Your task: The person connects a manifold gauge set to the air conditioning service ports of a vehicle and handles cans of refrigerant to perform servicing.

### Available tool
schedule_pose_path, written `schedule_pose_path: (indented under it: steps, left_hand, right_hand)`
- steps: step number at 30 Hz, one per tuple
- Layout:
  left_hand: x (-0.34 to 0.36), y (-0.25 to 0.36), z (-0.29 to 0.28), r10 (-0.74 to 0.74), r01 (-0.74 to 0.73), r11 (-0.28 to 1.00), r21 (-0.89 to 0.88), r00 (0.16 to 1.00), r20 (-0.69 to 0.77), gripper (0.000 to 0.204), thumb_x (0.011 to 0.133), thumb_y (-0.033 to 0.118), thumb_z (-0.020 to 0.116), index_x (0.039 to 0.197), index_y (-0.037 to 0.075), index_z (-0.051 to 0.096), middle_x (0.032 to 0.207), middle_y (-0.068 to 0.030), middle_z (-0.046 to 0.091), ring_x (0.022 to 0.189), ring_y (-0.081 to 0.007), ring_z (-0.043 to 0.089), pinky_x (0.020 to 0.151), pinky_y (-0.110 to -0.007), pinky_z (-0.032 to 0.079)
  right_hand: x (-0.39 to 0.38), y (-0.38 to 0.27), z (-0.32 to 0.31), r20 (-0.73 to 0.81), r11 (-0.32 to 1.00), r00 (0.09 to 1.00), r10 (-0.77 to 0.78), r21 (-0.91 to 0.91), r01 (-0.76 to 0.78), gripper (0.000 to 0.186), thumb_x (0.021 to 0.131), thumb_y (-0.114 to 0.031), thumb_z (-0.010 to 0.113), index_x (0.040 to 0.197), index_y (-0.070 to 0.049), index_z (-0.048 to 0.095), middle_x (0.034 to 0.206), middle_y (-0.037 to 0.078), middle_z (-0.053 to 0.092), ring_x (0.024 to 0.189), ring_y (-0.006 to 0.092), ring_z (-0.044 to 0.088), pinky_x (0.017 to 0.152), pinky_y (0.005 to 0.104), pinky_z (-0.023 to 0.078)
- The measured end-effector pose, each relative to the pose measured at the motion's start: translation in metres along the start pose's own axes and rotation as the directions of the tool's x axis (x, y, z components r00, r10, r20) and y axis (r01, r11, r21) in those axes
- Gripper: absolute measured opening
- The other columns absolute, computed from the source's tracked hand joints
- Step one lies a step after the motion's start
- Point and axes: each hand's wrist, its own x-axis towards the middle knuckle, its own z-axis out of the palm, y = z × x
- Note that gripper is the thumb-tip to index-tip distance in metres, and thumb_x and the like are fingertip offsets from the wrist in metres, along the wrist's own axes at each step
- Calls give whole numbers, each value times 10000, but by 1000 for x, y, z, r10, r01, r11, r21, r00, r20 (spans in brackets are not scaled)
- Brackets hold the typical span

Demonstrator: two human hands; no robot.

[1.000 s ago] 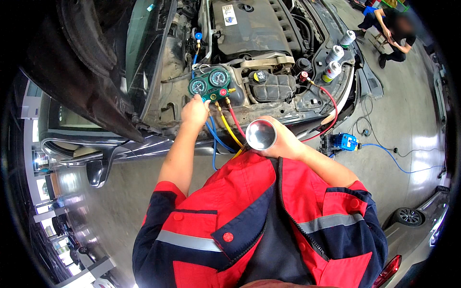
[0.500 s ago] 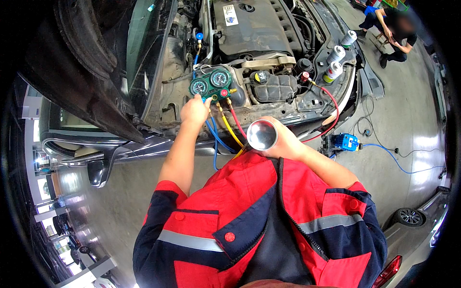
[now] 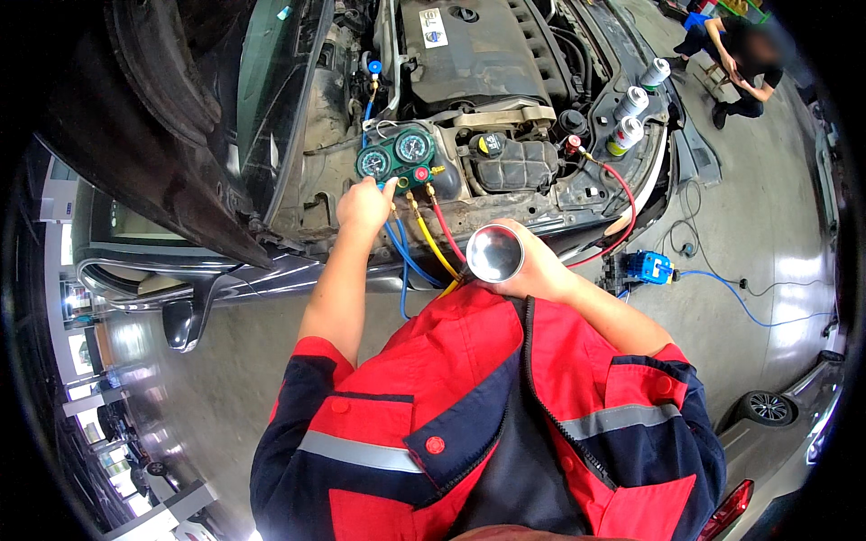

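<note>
A green manifold gauge set (image 3: pixel 398 162) with two round dials lies on the car's fender edge beside the engine. My left hand (image 3: pixel 364 215) is closed at its lower left, fingers around the blue knob (image 3: pixel 382 187), which they mostly cover. Blue, yellow (image 3: pixel 431 236) and red hoses run from its fittings. In front of my chest, my right hand (image 3: pixel 538 267) wraps round a metal can (image 3: pixel 495 253), its shiny concave bottom turned up; the can's other end is hidden. The yellow hose passes down behind the can, and its end is out of sight.
Three upright cans, one of them nearest (image 3: pixel 626 135), stand along the car's front right. A red hose (image 3: pixel 631 200) loops from a red coupler (image 3: pixel 575 144). On the floor sit a blue pump (image 3: pixel 649 268) and cables. Another person (image 3: pixel 744 63) crouches at far right.
The can in my right hand has shifted very slightly to the right. My left hand stays at the gauge set's knob.
</note>
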Motion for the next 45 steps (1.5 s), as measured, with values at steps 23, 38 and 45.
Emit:
schedule_pose_path:
  steps: [23, 38, 45]
  left_hand:
    - [6, -4, 8, -116, 117, 989, -89, 993, 15, 641, 911, 615, 432, 955, 28, 687, 996, -225, 686, 961, -376, 662, 822, -463, 525]
    - [5, -2, 16, -114, 110, 988, -108, 993, -36, 580, 885, 570, 533, 939, 7, 665, 941, -228, 687, 910, -388, 666, 784, -488, 525]
    - [4, -3, 18, -98, 92, 989, -115, 994, -46, 537, 866, 529, 595, 983, 6, 634, 942, -226, 687, 903, -381, 668, 774, -479, 530]
  right_hand:
    - [1, -4, -3, 7, 1000, 1000, -2, -2, 2, 742, 612, -175, 819, 1254, -11, 485, 1199, 169, 548, 1137, 314, 550, 995, 371, 429]
    - [1, -5, -2, -8, 1000, 1000, 19, -25, -19, 753, 609, -188, 827, 1254, -8, 484, 1203, 174, 547, 1146, 315, 547, 999, 374, 426]
    - [2, -5, -2, 8, 999, 1000, -8, -43, 8, 749, 604, -183, 828, 1246, -8, 485, 1188, 172, 554, 1131, 314, 555, 990, 373, 433]
